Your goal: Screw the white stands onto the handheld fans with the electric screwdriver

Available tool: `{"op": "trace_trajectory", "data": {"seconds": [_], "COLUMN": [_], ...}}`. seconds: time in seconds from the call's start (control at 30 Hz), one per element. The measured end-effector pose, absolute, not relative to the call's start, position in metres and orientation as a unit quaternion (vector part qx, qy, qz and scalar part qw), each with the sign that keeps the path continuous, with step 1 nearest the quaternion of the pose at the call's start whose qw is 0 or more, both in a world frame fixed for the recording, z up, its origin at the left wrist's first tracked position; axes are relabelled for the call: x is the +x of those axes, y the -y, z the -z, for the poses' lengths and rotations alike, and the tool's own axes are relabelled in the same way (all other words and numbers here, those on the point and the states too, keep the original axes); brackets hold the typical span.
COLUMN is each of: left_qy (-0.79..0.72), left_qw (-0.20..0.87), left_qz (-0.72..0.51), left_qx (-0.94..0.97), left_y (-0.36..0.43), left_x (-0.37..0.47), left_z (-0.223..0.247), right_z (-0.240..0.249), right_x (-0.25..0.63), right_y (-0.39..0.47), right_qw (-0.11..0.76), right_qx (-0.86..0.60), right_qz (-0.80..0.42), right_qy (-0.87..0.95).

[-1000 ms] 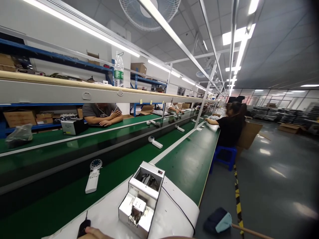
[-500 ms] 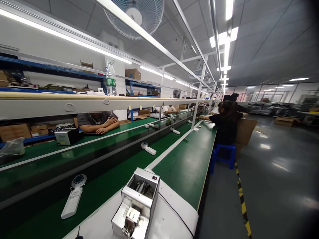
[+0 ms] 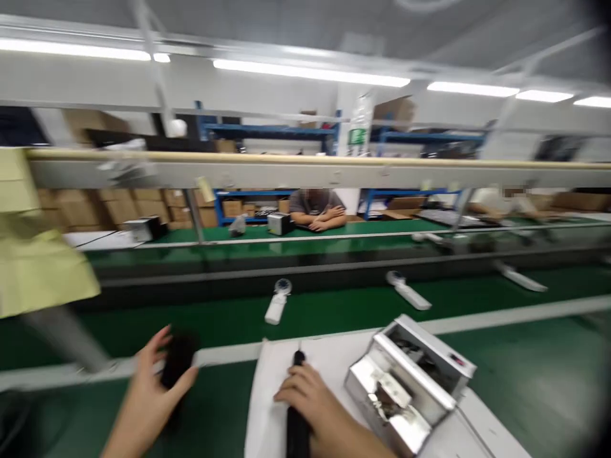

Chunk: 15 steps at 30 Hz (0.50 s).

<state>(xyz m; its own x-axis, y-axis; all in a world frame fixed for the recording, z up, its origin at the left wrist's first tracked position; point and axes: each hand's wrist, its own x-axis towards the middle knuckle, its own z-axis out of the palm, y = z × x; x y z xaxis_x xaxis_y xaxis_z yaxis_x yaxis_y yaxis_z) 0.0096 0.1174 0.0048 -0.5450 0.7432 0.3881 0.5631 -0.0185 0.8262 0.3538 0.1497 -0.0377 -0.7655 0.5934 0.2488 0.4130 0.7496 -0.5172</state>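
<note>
My left hand (image 3: 155, 388) is curled about a black, blurred object (image 3: 180, 356) over the green bench; its kind is not clear. My right hand (image 3: 315, 401) is closed around a black electric screwdriver (image 3: 298, 429), whose thin tip points away from me over the white sheet (image 3: 272, 381). Right of that hand stands a silver screw feeder (image 3: 405, 381) with an open top bin. Beyond it, on the green belt, lie white handheld devices with round heads, one (image 3: 277, 302) straight ahead and another (image 3: 408, 291) farther right.
Yellow paper notes (image 3: 42, 273) hang at the left near a post. A rail (image 3: 296, 172) crosses in front at height. Across the line one person (image 3: 317, 213) rests folded arms on the bench, and another (image 3: 506, 203) sits farther right. A third white device (image 3: 520, 278) lies at the right.
My view has swung left, from along the line to across it. Both my hands have come into view, the right one on the screwdriver. The feeder now appears farther right.
</note>
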Motion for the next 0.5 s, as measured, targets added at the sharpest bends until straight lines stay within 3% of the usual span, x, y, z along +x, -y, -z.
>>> {"op": "trace_trajectory", "data": {"seconds": [0.1, 0.13, 0.27, 0.5], "left_qy": [-0.589, -0.571, -0.534, -0.458], "left_qw": [0.334, 0.374, 0.478, 0.569], "left_qz": [-0.644, -0.650, -0.651, -0.667], "left_qx": [0.357, 0.334, 0.251, 0.147], "left_y": [-0.133, -0.143, -0.163, -0.146], "left_x": [0.028, 0.034, 0.046, 0.049], "left_z": [-0.005, -0.001, 0.024, 0.041], "right_z": [0.031, 0.032, 0.049, 0.074], "right_x": [0.352, 0.352, 0.356, 0.367], "right_y": [-0.147, -0.148, -0.159, -0.170], "right_qw": [0.176, 0.168, 0.139, 0.169], "right_qx": [-0.311, -0.315, -0.306, -0.268], "right_qz": [-0.206, -0.203, -0.202, -0.151], "right_qy": [0.911, 0.912, 0.920, 0.937]}}
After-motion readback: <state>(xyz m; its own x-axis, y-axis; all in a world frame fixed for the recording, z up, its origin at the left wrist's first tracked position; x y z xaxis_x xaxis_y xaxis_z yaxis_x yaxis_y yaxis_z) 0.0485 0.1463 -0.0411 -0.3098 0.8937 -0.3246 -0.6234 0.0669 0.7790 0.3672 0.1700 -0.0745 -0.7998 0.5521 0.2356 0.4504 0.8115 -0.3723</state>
